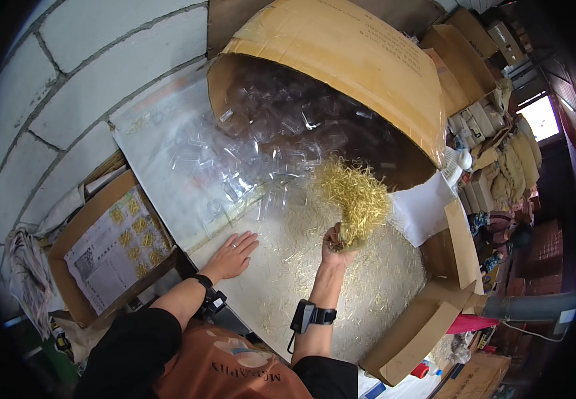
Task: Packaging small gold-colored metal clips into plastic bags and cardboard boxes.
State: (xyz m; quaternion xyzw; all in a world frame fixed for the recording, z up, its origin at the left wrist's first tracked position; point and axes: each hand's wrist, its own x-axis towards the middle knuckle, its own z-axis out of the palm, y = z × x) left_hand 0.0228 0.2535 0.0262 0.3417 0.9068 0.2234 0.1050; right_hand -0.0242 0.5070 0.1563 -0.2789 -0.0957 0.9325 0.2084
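My left hand (236, 254) lies on the pale tabletop (261, 282), fingers extended, with a ring on one finger and nothing held. To its right my right hand (336, 246) is closed at the base of a large tangled clump of thin gold wire-like pieces (354, 199). The clump stands out above the hand, towards the mouth of a big cardboard box. Many similar small gold pieces (311, 269) lie scattered over the table around my right hand. Just beyond my left hand are clear plastic pieces (234, 179), spread on a whitish sheet. The exact kind of the gold pieces cannot be made out.
The large cardboard box (341, 46) lies tipped with clear plastic pieces inside. At left, a shallow carton (81, 302) holds small gold bunches on printed paper. Open cartons (421, 332) border the table's right side. A block wall (95, 53) rises at left; another person's sleeve (481, 223) shows far right.
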